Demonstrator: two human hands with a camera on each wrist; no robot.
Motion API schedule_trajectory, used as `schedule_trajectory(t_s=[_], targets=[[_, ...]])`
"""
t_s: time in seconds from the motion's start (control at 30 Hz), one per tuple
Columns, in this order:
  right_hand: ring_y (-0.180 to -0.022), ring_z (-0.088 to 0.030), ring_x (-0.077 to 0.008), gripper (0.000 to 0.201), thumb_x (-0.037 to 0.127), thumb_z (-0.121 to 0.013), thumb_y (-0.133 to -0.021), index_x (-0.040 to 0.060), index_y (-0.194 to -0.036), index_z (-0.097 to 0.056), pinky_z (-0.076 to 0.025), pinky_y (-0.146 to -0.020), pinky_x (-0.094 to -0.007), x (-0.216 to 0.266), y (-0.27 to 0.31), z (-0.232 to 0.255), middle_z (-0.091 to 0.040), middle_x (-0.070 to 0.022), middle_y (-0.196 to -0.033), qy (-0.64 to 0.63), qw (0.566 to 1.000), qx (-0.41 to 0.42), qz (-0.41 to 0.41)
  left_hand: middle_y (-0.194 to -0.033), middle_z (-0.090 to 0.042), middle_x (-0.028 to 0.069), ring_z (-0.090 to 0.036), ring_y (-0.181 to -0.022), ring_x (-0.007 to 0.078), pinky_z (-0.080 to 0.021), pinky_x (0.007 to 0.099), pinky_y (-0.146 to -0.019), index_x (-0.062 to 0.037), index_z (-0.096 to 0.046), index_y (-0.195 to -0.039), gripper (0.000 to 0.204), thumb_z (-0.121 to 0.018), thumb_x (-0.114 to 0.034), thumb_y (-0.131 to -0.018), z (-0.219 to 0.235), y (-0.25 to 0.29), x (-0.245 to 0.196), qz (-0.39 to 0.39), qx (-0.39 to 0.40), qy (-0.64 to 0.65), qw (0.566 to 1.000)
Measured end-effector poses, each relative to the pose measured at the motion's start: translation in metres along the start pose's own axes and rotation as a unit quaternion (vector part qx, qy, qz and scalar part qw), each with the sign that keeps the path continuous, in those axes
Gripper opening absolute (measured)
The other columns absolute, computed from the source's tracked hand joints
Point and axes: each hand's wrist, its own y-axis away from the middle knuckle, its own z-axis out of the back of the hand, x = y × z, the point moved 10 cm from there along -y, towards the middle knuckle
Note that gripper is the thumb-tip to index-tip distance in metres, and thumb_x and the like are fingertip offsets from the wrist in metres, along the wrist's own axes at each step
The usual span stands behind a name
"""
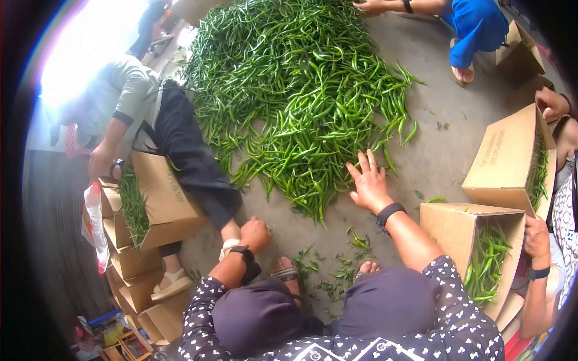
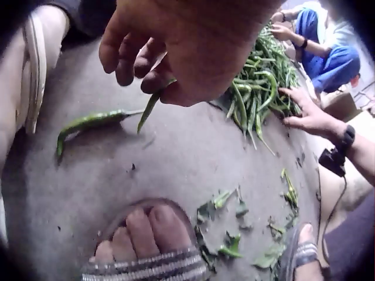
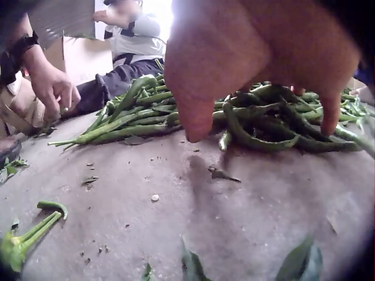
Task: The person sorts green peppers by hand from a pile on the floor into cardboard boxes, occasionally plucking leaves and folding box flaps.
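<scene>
A large heap of green chili peppers (image 1: 301, 102) spreads over the floor ahead of me. At its near right edge my right hand (image 1: 369, 185) reaches down with fingers spread; in the right wrist view its thumb and fingertips come down beside the chilies (image 3: 258, 129). Low over the floor at the left, my left hand (image 1: 256, 234) has its fingers curled. The left wrist view shows it pinching a small green chili (image 2: 149, 112) between thumb and fingers. Another, longer chili (image 2: 94, 123) lies on the floor close by.
Torn leaves and stems (image 1: 343, 271) litter the floor between my sandalled feet. Cardboard boxes of chilies stand at the left (image 1: 162, 198) and right (image 1: 439, 234), with people sitting beside them. Another person in blue (image 1: 478, 30) reaches to the heap's far right.
</scene>
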Motion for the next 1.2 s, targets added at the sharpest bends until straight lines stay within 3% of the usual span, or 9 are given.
schedule_trajectory(t_s=[0.3, 0.4, 0.57, 0.63, 0.73, 0.8, 0.93, 1.0, 1.2], targets=[[-0.138, -0.016, -0.0346, 0.066, 0.03, -0.075, -0.064, 0.0189, -0.125, -0.052, -0.035, -0.097, -0.0597, -0.002, -0.001, 0.004, -0.027, -0.0142, -0.145, -0.036, 0.998, 0.048, -0.003, -0.088, -0.065, 0.0212, -0.063, -0.084, 0.0365, -0.052, 0.0437, -0.074, -0.0008, -0.066, -0.082, 0.022, -0.064, -0.018, -0.068, -0.029, -0.017, -0.007, -0.004, 0.068, 0.029, 0.997], [-0.138, -0.017, -0.0343, 0.062, 0.029, -0.074, -0.064, 0.0175, -0.122, -0.055, -0.035, -0.098, -0.0582, -0.002, 0.001, 0.003, -0.029, -0.0146, -0.145, -0.051, 0.996, 0.069, 0.0, -0.079, -0.062, 0.0211, -0.062, -0.076, 0.0366, -0.05, 0.0441, -0.067, -0.0026, -0.061, -0.076, 0.018, -0.064, -0.018, -0.068, 0.011, -0.021, -0.029, -0.087, -0.004, 0.09, 0.992], [-0.139, -0.017, -0.0326, 0.06, 0.028, -0.073, -0.065, 0.0166, -0.122, -0.056, -0.037, -0.098, -0.0538, -0.005, 0.003, -0.004, -0.03, -0.0138, -0.145, -0.085, 0.991, 0.107, 0.015, -0.067, -0.059, 0.0154, -0.059, -0.065, 0.0328, -0.047, 0.0401, -0.059, -0.0051, -0.056, -0.076, 0.015, -0.065, -0.017, -0.072, 0.193, -0.038, -0.054, -0.135, -0.207, 0.246, 0.937], [-0.138, -0.017, -0.0329, 0.06, 0.028, -0.072, -0.066, 0.0164, -0.122, -0.056, -0.037, -0.098, -0.0535, -0.004, 0.004, -0.007, -0.03, -0.0137, -0.145, -0.075, 0.991, 0.109, 0.023, -0.114, -0.055, 0.0185, -0.056, -0.098, 0.0343, -0.045, 0.0418, -0.084, -0.0065, -0.056, -0.103, 0.038, -0.068, -0.023, -0.071, 0.235, -0.035, -0.078, -0.141, -0.185, 0.143, 0.962], [-0.137, -0.02, -0.034, 0.059, 0.026, -0.071, -0.067, 0.0148, -0.123, -0.054, -0.038, -0.098, -0.0515, -0.007, 0.004, 0.003, -0.031, -0.0145, -0.144, -0.103, 0.992, 0.077, 0.014, -0.134, -0.04, 0.016, -0.042, -0.121, 0.035, -0.037, 0.0456, -0.098, -0.011, -0.054, -0.117, 0.052, -0.069, -0.024, -0.069, 0.232, -0.026, -0.136, -0.328, -0.213, 0.023, 0.92], [-0.135, -0.024, -0.0347, 0.059, 0.025, -0.071, -0.068, 0.0133, -0.124, -0.053, -0.038, -0.099, -0.0496, -0.016, 0.006, 0.005, -0.032, -0.0156, -0.143, -0.136, 0.989, 0.05, -0.008, -0.142, -0.032, 0.0119, -0.025, -0.134, 0.0344, -0.028, 0.0546, -0.105, -0.019, -0.052, -0.126, 0.067, -0.075, -0.028, -0.064, 0.177, -0.015, -0.179, -0.42, -0.104, -0.112, 0.895], [-0.121, -0.04, -0.0371, 0.059, 0.02, -0.069, -0.07, 0.0068, -0.124, -0.048, -0.038, -0.099, -0.0414, -0.062, 0.017, 0.037, -0.042, -0.0203, -0.13, -0.227, 0.957, -0.129, -0.128, -0.143, -0.032, 0.0034, -0.014, -0.139, 0.0301, -0.02, 0.0648, -0.104, -0.0272, -0.055, -0.121, 0.06, -0.073, -0.037, -0.064, 0.058, 0.026, -0.22, -0.625, -0.008, -0.234, 0.745], [-0.117, -0.043, -0.039, 0.063, 0.02, -0.069, -0.07, 0.0035, -0.125, -0.044, -0.039, -0.098, -0.0423, -0.1, 0.028, 0.02, -0.044, -0.0222, -0.126, -0.245, 0.93, -0.093, -0.258, -0.142, -0.033, 0.0018, -0.013, -0.139, 0.0285, -0.018, 0.066, -0.104, -0.028, -0.056, -0.12, 0.058, -0.072, -0.039, -0.065, 0.036, 0.019, -0.219, -0.653, -0.029, -0.247, 0.715], [-0.119, -0.045, -0.0375, 0.076, 0.03, -0.069, -0.074, 0.0001, -0.134, -0.033, -0.038, -0.1, -0.042, -0.106, 0.014, -0.023, -0.044, -0.0262, -0.129, -0.268, 0.92, 0.035, -0.284, -0.135, -0.042, 0.0001, -0.014, -0.139, 0.0196, -0.017, 0.0702, -0.102, -0.0275, -0.057, -0.115, 0.052, -0.068, -0.044, -0.067, 0.063, -0.034, -0.216, -0.671, -0.061, -0.282, 0.683]])
